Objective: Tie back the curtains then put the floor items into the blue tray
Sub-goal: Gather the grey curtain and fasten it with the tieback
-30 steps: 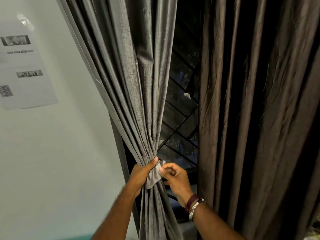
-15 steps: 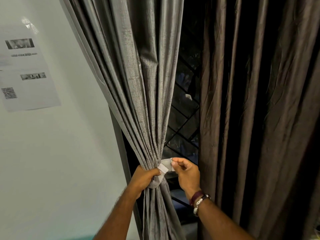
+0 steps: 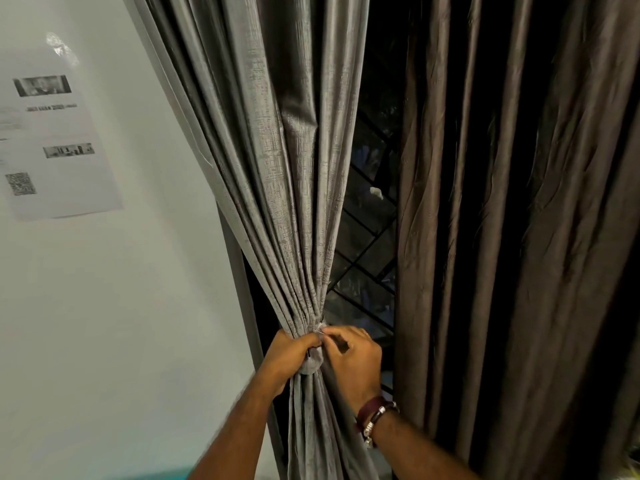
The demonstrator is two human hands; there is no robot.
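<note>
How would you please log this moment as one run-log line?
step: tying grey curtain | left hand: grips gathered curtain | right hand: pinches tie-back | brown curtain: hanging loose

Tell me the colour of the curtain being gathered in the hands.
Silver-grey with a fine crosshatch weave, curtain; the head view shows it.

— What's the person wearing on the arms?
— No sleeves in view; both forearms are bare up to the bottom edge.
— Anything at the wrists?
— The right hand [image 3: 353,362] has a dark maroon band [image 3: 370,408] round its wrist, with a dark bracelet carrying silver metal beads [image 3: 375,419] just beside it.
— And the left hand [image 3: 287,358]?
— Nothing worn there; no rings visible on either.
</note>
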